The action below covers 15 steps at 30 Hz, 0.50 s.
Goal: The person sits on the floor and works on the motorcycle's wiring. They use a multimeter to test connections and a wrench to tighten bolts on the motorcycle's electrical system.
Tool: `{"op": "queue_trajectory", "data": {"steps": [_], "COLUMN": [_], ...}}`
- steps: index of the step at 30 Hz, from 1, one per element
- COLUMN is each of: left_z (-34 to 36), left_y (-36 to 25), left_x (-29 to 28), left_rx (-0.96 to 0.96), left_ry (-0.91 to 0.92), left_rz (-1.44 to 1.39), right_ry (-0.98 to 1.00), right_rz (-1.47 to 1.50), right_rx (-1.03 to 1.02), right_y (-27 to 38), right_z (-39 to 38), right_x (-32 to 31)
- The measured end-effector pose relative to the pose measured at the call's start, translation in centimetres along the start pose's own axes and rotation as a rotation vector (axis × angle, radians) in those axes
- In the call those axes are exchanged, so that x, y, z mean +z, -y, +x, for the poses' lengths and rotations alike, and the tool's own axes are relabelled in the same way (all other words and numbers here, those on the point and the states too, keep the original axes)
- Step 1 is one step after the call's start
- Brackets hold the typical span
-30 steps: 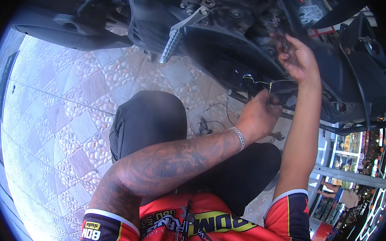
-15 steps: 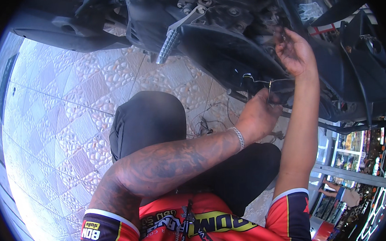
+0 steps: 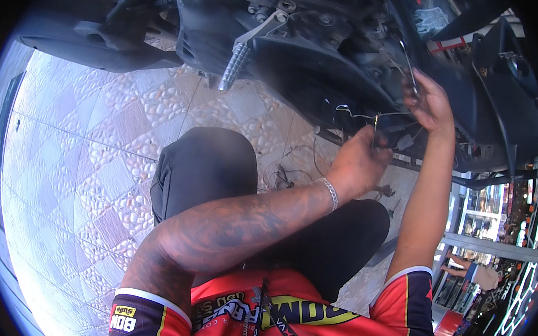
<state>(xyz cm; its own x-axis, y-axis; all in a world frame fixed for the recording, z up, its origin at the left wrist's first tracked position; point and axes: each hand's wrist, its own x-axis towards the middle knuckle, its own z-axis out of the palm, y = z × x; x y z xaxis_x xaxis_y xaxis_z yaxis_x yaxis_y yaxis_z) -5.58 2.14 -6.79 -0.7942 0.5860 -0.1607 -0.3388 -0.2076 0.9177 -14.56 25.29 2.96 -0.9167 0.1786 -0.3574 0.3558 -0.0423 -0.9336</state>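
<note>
My left hand (image 3: pixel 362 159) is closed by the lower edge of a dark motorcycle body. A slender dark-and-gold rod (image 3: pixel 376 129) stands up from its fingers; its kind is unclear. A thin pale wire (image 3: pixel 355 114) runs past the rod's top toward my right hand. Raised beside the side panels, my right hand (image 3: pixel 428 104) is closed around the lower end of a slim shiny metal piece (image 3: pixel 406 58), which points upward. Its fingers are partly blurred, and I cannot tell whether they also touch the wire.
A metal foot lever (image 3: pixel 235 65) sticks out from the motorcycle (image 3: pixel 312 73). Loose dark wires (image 3: pixel 285 176) lie on the pebble-patterned tile floor (image 3: pixel 96 166). My bent knee (image 3: pixel 207 165) is at the left. Shelves (image 3: pixel 484 216) and another person (image 3: pixel 482 275) show at the right.
My right hand has moved right and down, away from the engine area, and the shiny metal piece now shows in it. The left hand has stayed in place.
</note>
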Motion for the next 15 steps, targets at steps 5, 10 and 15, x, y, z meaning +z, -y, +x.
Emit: {"op": "queue_trajectory", "data": {"steps": [5, 10, 15], "left_z": [0.1, -0.1, 0.1], "left_y": [0.5, 0.3, 0.2], "left_x": [0.3, 0.1, 0.0], "left_rx": [-0.009, -0.015, -0.031], "left_ry": [-0.018, 0.017, 0.015], "left_rz": [0.009, 0.01, -0.013], "right_ry": [0.09, -0.003, -0.107], "right_rz": [0.123, 0.26, 0.268], "right_rx": [0.047, -0.04, -0.046], "right_y": [0.0, -0.4, -0.3], "right_z": [1.1, 1.4, 1.7], "right_x": [4.3, 7.8, 9.7]}}
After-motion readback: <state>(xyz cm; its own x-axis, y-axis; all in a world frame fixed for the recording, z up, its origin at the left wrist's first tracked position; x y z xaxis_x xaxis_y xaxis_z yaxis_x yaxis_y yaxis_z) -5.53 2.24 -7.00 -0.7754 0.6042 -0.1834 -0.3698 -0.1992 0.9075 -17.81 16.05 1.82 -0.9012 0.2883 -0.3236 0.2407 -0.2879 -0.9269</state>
